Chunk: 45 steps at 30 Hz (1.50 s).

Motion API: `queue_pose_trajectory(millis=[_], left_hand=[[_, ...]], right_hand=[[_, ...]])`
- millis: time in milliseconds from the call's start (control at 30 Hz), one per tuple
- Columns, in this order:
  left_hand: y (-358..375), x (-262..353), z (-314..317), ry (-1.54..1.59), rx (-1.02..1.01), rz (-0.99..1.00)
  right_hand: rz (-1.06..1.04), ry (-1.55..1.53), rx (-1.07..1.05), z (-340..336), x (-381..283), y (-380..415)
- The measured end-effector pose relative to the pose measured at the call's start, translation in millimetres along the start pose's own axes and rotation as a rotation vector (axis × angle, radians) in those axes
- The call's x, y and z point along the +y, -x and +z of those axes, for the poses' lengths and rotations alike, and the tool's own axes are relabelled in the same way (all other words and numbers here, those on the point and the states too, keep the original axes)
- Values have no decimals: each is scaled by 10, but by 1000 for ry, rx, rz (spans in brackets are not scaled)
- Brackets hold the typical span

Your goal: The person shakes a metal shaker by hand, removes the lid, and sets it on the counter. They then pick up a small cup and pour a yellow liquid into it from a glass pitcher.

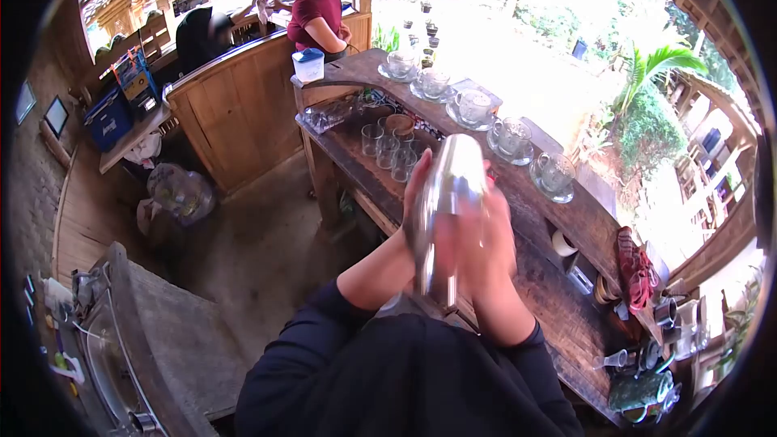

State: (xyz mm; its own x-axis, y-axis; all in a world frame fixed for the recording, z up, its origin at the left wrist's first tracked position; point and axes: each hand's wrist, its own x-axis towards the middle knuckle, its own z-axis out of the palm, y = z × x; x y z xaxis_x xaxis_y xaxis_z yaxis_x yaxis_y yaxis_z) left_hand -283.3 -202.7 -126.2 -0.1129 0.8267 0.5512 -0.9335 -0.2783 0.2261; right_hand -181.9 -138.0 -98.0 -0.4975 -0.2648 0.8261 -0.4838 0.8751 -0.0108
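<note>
A shiny metal cocktail shaker (pixel 460 168) is held up in front of my chest, tilted, its rounded end pointing away from me. My left hand (pixel 411 198) is wrapped around its left side, and my right hand (pixel 491 235) grips it from the right, its fingers smeared by motion. The shaker hides part of both hands. Behind it stands the wooden counter (pixel 534 291), with several clear drinking glasses (pixel 388 150) on its lower shelf, just beyond my left hand.
Glass cups on saucers (pixel 511 139) line the upper ledge, with a lidded plastic tub (pixel 308 65) at its far end. Red cloth (pixel 635 271) and glassware lie at right. A sink (pixel 109 348) is at left. Two people are beyond the wooden partition (pixel 235 113).
</note>
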Motion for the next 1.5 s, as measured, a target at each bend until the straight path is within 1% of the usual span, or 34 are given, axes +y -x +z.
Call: queue_pose_trajectory(millis=[33,67,100,167,233,300,333,367,433,467,500,567,600,633,667,700,733,767,800,833,900,967,1033,1067,1100,1133,1167,1200,1233,1300,1333,1367,1433,1500], left_hand=[[-23,2,-258,117,163,96],[-89,8,-485,232,320,189],[-192,24,-474,346,470,280],[-236,145,-212,201,350,162],[-190,156,238,-50,151,-25],[-281,20,477,-173,-402,89],[-373,-67,511,-273,-506,262],[-432,-14,591,-370,-433,290],[-496,173,396,-262,-35,12],[-649,159,309,-243,145,77],[-769,189,-153,-121,182,8],[-873,4,-257,67,301,64],[-935,-55,-229,77,322,70],[-907,-56,-197,102,128,-79],[-915,-64,122,-26,156,-110],[-901,-102,457,-150,185,-130],[-837,-185,551,-53,-106,-136],[-792,-266,585,44,-395,-135],[-928,-404,582,-202,-699,209],[-928,-369,565,-199,-699,209],[-898,-281,437,-170,-335,-136],[-1070,-258,38,-27,133,-241],[-1107,-404,-259,-8,303,-95],[-1093,-427,-251,0,299,-97],[-1145,-418,-229,73,204,-187],[-1197,-407,-204,146,111,-284],[-1200,-389,74,14,193,-304],[-1107,-389,465,-16,-70,-300],[-1052,-417,716,-40,-337,-289],[-1230,-565,718,-54,-771,-110],[-1154,-585,794,-77,-562,-106],[-1138,-524,736,-130,-337,-270],[-1379,-575,188,187,-89,-547],[-1547,-971,-37,-60,182,-184]], right_hand=[[34,-68,322,209,153,-135],[312,-173,443,384,283,-177],[456,-248,486,363,317,-214],[234,-172,436,46,86,-292],[-132,52,314,-252,-260,-286],[-623,153,490,-242,-359,-297],[-748,191,548,-219,-343,-292],[-752,218,537,-215,-288,-278],[-463,242,349,-246,-46,-198],[-285,228,280,-203,155,-168],[-146,178,322,-141,351,-161],[460,-58,609,-208,392,-281],[344,56,605,-325,360,-278],[231,171,600,-476,268,-253],[-78,331,472,-677,64,-246],[-157,355,388,-769,-193,-191],[-285,387,374,-785,-341,-159],[-541,395,452,-744,-391,-159],[-686,418,501,-700,-384,-132],[-700,439,502,-691,-358,-100],[-443,468,381,-751,-178,-6],[-171,408,351,-720,169,18],[356,223,619,-617,244,-141],[330,252,608,-680,183,-159],[293,289,606,-801,94,-239],[87,373,528,-908,-96,-320],[-56,551,437,-932,-297,-280],[183,622,188,-1049,-693,-457],[190,648,189,-1081,-642,-405],[96,676,274,-1038,-295,-150],[49,683,319,-987,-79,4],[2,688,363,-940,115,144],[-94,696,446,-955,299,273],[409,350,639,-1165,319,24]])
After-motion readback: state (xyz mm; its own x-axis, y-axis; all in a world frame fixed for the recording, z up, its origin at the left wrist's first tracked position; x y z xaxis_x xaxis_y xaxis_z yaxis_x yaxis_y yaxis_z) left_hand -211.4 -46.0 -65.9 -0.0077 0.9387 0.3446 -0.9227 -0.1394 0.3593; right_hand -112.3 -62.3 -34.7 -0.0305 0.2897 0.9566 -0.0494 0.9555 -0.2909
